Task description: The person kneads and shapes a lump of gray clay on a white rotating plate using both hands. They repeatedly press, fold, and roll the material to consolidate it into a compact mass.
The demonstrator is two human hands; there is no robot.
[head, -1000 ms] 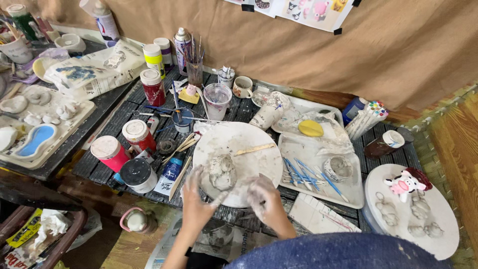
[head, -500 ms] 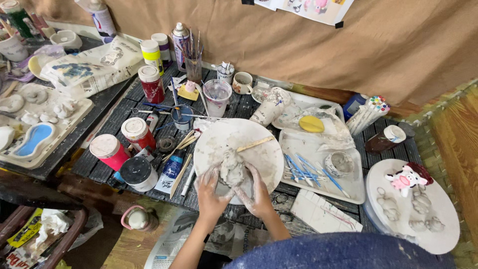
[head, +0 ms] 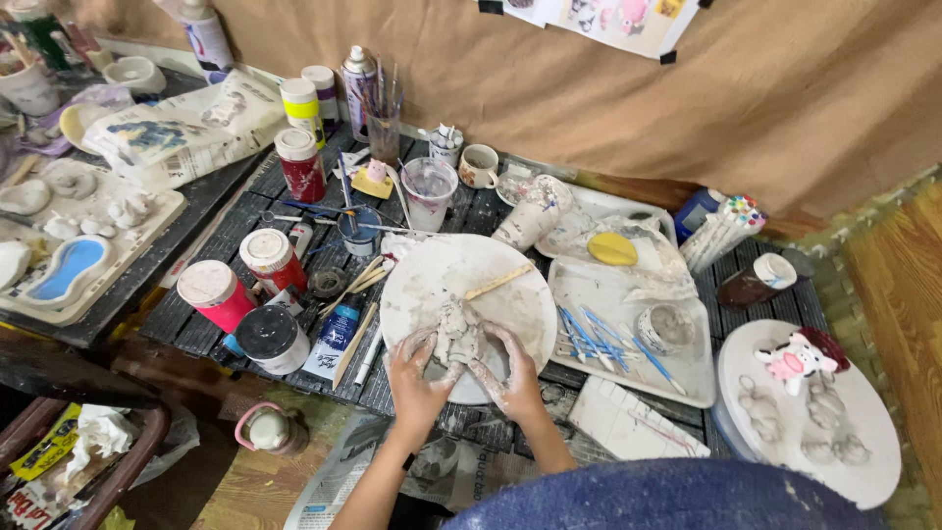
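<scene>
A lump of grey clay (head: 457, 332) sits on the near half of a round white board (head: 432, 280), and both of the person's hands are cupped around it. The left hand (head: 416, 371) presses its curled fingers against the clay's left side, while the right hand (head: 509, 368) closes on the right side with fingers bent inward; both are smeared with pale clay. A wooden stick (head: 498, 282) lies on the board just beyond the clay, toward the board's far right. Immediately right of the board is a white tray (head: 687, 378) holding several blue modelling tools (head: 599, 332) and a yellow sponge (head: 612, 248). Further right of the board, a second round board (head: 873, 432) carries a small pink and white figure (head: 793, 357) and some unpainted clay pieces. Left of the board stand red paint jars with white lids (head: 214, 291) and a black-lidded jar (head: 270, 337), with wooden sticks between them and the board's rim. Beyond the board stand a clear plastic cup (head: 429, 192) and a glass of brushes (head: 383, 123). Everything rests on a dark slatted table (head: 245, 211) backed by brown cloth (head: 589, 88).
</scene>
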